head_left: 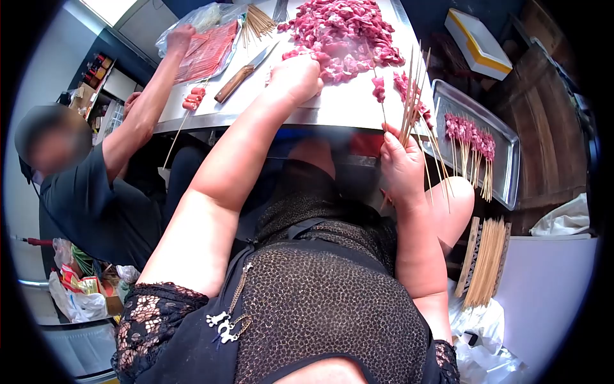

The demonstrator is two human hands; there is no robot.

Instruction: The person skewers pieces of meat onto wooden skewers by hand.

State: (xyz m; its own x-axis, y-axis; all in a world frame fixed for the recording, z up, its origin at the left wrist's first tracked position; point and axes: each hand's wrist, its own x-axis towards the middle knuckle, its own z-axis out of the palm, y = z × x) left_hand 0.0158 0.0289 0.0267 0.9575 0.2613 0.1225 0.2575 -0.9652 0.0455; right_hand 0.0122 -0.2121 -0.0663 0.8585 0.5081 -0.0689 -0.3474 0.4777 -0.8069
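Observation:
My left hand (295, 80) is closed at the near edge of a heap of raw red meat pieces (345, 25) on the white table (256, 102); its fingertips are hidden, so what they hold cannot be made out. My right hand (403, 163), at the table's front edge, is closed round a bundle of thin wooden skewers (409, 112). One skewer among them carries a meat piece (378, 89) near its upper part. Beside that hand, several skewers with meat (409, 93) rest over the table's right edge.
A wooden-handled knife (235, 83) lies left of my left hand. A co-worker's hand (181, 40) touches a bag of pink meat sticks (208, 54); a loaded skewer (193, 99) lies nearby. On the right are a metal tray (511, 153) of meat skewers and a box of bare skewers (487, 262).

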